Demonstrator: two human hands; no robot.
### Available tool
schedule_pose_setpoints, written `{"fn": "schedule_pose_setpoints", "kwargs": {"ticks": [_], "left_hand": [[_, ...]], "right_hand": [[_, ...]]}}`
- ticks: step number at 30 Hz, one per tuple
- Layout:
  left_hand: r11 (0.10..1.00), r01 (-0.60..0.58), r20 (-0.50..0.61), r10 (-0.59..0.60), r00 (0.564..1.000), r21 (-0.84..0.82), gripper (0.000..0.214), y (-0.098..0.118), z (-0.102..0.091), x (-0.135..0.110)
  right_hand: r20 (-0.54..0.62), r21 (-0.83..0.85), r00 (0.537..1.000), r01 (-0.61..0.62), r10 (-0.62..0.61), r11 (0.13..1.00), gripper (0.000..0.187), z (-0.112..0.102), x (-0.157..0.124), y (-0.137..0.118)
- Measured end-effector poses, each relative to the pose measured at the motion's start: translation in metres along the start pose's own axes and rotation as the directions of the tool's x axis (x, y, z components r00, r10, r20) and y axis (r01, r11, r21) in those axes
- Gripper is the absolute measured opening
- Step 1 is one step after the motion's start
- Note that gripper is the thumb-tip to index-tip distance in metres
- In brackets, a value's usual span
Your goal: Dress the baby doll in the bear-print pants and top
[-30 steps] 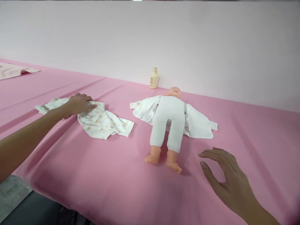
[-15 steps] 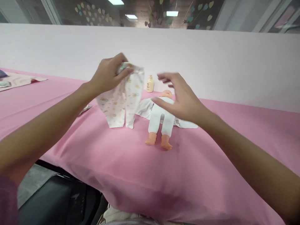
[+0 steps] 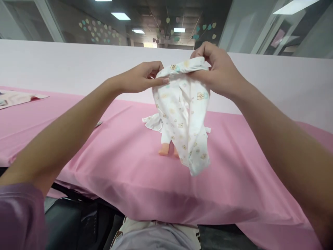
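Observation:
A pair of white baby pants (image 3: 179, 114) with small printed figures hangs by its waistband between my two hands. My left hand (image 3: 147, 77) pinches the waistband at its left side. At the right end, my right hand (image 3: 213, 67) grips the same band with thumb and fingers. Behind the pants lies a baby doll (image 3: 164, 148) on the pink cloth; only part of a white-clad leg and its feet show. A white garment (image 3: 153, 123) spreads out under the doll, its sleeves showing on both sides. The doll's head and body are hidden.
A pink cloth (image 3: 117, 146) covers the table, its front edge hanging down. At the far left lies a pale pink cloth (image 3: 23, 98) with something on it. A white wall (image 3: 91, 66) rises behind the table. Below left is a black chair or case (image 3: 70, 222).
The baby pants have moved right, now in front of the doll. My right hand, empty before, has taken hold of the waistband. The pump bottle is now hidden.

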State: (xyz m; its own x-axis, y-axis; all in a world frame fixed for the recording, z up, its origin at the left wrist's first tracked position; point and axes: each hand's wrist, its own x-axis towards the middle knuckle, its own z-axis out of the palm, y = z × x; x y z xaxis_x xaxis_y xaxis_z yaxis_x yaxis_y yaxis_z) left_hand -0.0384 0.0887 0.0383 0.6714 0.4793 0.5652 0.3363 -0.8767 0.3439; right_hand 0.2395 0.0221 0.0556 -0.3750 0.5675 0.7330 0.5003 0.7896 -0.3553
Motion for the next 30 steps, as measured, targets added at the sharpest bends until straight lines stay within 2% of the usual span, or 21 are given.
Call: {"fn": "schedule_pose_setpoints", "kwargs": {"ticks": [3,7,11,13,17,20,25,28,30], "left_hand": [[0.982,-0.084,-0.093,0.069,0.993,-0.170,0.050,-0.008,0.023,0.002],[0.970,-0.185,-0.298,0.131,0.946,-0.161,0.048,-0.007,0.056,0.018],[0.948,-0.297,-0.406,0.229,0.885,-0.114,0.036,0.002,0.080,0.037],[0.944,-0.315,-0.417,0.248,0.874,-0.100,0.033,0.006,0.086,0.042],[0.965,-0.250,-0.384,0.201,0.901,-0.082,0.042,0.010,0.095,0.038],[0.974,-0.216,-0.358,0.177,0.917,-0.071,0.049,0.007,0.105,0.028],[0.989,-0.143,-0.344,0.124,0.931,-0.030,0.049,0.003,0.125,0.016],[0.978,-0.208,-0.387,0.182,0.904,-0.027,0.039,0.005,0.130,0.015],[0.969,-0.248,-0.412,0.217,0.885,-0.021,0.033,0.006,0.130,0.016]], "right_hand": [[-0.014,0.109,0.999,0.033,-0.032,0.993,0.042,0.002,-0.013,0.013],[-0.119,0.290,0.992,0.075,-0.042,0.954,0.054,0.003,-0.027,0.032],[-0.205,0.272,0.975,-0.029,0.088,0.962,0.052,-0.002,-0.041,0.045],[-0.215,0.218,0.967,-0.090,0.138,0.972,0.049,-0.002,-0.050,0.052],[-0.081,0.123,0.983,-0.153,0.164,0.980,0.050,0.003,-0.071,0.068],[0.065,0.123,0.983,-0.179,0.172,0.976,0.048,0.005,-0.079,0.077],[0.349,0.163,0.924,-0.226,0.158,0.960,0.046,0.010,-0.079,0.073],[0.476,0.159,0.873,-0.207,0.109,0.965,0.052,0.018,-0.078,0.069],[0.517,0.146,0.851,-0.197,0.095,0.969,0.051,0.024,-0.079,0.068]]}}
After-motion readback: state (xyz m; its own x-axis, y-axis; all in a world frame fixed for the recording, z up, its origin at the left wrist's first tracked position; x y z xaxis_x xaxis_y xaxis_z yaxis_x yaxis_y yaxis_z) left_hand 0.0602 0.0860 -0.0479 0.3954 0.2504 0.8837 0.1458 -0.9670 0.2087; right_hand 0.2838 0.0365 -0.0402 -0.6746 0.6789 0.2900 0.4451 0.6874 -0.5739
